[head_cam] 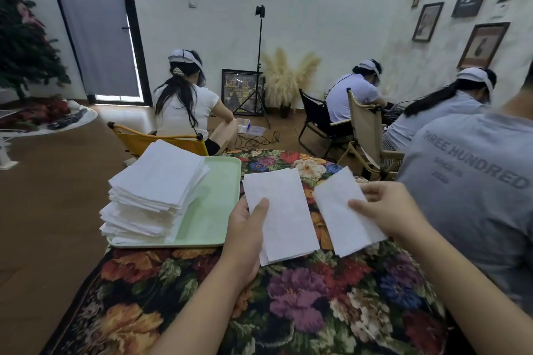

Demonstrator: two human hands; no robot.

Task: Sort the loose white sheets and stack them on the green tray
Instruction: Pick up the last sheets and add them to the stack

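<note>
A pale green tray point(213, 210) lies on the left part of the flowered table. A tall, slightly fanned stack of white sheets point(153, 193) fills the tray's left half. My left hand point(245, 236) grips a few white sheets point(284, 216) just right of the tray, thumb on top, held above the cloth. My right hand point(389, 210) pinches a single white sheet point(344, 216) by its right edge. The two held sheets hang side by side with a narrow gap between them.
The table wears a dark floral cloth point(288, 297). A person in a grey shirt point(476, 187) sits close on the right. A yellow chair point(144, 141) with a seated person stands just beyond the tray. Wooden floor point(43, 210) lies to the left.
</note>
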